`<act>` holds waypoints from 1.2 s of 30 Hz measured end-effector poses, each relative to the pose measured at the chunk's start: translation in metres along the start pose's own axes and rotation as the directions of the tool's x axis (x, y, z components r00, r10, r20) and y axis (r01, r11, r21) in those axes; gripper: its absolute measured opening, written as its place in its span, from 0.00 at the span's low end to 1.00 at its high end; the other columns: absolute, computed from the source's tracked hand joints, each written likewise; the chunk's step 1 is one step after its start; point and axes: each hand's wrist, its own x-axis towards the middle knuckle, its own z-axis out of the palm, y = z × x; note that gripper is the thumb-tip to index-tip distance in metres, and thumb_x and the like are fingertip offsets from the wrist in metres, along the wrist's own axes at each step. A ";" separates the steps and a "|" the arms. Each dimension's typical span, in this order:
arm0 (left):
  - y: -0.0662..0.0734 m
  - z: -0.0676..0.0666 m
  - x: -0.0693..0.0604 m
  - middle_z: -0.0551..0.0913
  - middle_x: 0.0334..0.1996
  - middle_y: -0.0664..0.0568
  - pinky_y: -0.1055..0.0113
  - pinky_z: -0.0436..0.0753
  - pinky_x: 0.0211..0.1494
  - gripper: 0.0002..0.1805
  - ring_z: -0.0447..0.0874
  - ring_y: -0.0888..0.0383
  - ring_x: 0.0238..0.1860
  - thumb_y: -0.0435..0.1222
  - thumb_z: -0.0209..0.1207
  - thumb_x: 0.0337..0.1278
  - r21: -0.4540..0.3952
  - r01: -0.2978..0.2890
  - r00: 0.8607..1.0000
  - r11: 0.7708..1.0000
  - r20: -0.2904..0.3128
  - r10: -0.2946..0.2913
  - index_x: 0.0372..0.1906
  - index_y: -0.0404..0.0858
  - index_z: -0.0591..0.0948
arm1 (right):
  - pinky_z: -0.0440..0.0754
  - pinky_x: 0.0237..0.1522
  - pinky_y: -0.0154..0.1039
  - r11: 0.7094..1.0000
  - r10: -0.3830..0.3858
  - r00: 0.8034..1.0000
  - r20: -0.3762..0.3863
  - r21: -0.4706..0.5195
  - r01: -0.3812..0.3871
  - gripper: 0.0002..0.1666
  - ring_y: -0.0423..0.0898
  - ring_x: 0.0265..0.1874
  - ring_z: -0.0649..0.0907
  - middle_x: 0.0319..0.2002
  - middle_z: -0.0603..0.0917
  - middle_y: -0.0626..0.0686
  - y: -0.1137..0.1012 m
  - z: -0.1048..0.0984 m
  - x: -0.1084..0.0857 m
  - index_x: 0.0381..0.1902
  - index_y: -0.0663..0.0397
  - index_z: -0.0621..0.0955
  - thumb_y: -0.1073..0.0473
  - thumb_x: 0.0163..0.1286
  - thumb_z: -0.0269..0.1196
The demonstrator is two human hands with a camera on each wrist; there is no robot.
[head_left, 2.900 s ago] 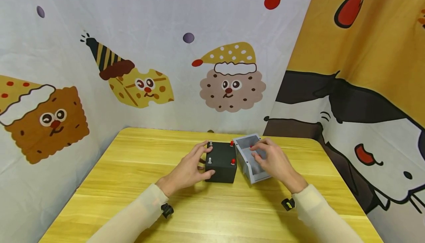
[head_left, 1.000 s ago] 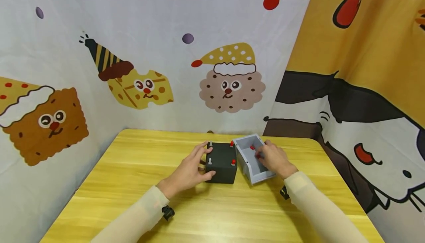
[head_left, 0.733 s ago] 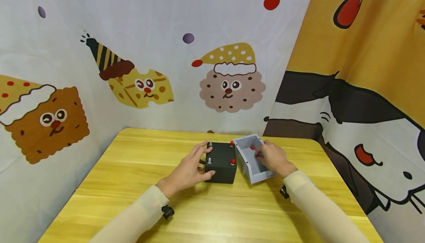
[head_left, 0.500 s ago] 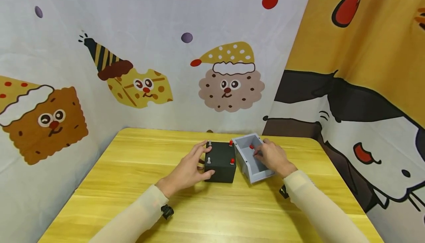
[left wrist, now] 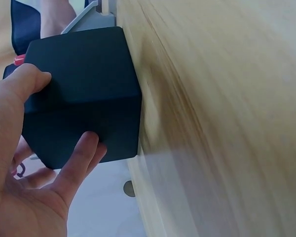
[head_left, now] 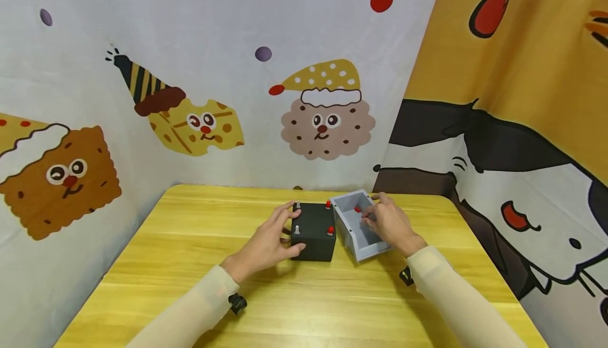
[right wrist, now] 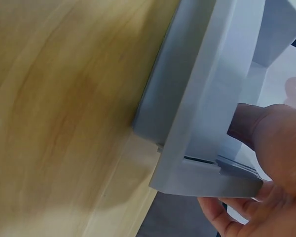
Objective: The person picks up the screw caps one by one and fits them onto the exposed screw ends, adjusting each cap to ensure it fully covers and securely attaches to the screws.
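In the head view a black box [head_left: 312, 233] stands on the table, with two bare silver toggle switches [head_left: 297, 229] at the left of its top and two red-capped ones [head_left: 330, 229] at the right. My left hand [head_left: 263, 247] holds the box from its left side, thumb at the front and fingers spread along the side and back edge. My right hand [head_left: 395, 226] reaches over the right wall of a grey bin [head_left: 349, 237]. Thumb and index finger seem to pinch a small red cap [head_left: 364, 216], mostly hidden. Another red cap [head_left: 358, 209] lies inside the bin.
Box and bin sit close together on a yellow wood-grain table [head_left: 190, 274]. A printed cloth [head_left: 214, 73] hangs behind the table's far edge. The bin's raised rim [right wrist: 207, 182] runs beside my right fingers in the right wrist view.
My right hand has lowered into the bin and closed its fingertips near a red cap, then lifted slightly. The left hand and the box keep their places. The head view has swung slightly right.
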 end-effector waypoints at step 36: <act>-0.001 0.000 0.001 0.59 0.95 0.48 0.65 0.98 0.57 0.40 0.97 0.51 0.53 0.44 0.81 0.73 -0.035 0.008 1.000 0.999 -0.018 -0.008 0.82 0.42 0.75 | 0.97 0.50 0.58 0.983 -0.018 0.992 -0.124 0.181 0.041 0.09 0.57 0.48 0.94 0.53 0.98 0.59 -0.025 -0.019 -0.013 0.52 0.58 0.97 0.64 0.76 0.79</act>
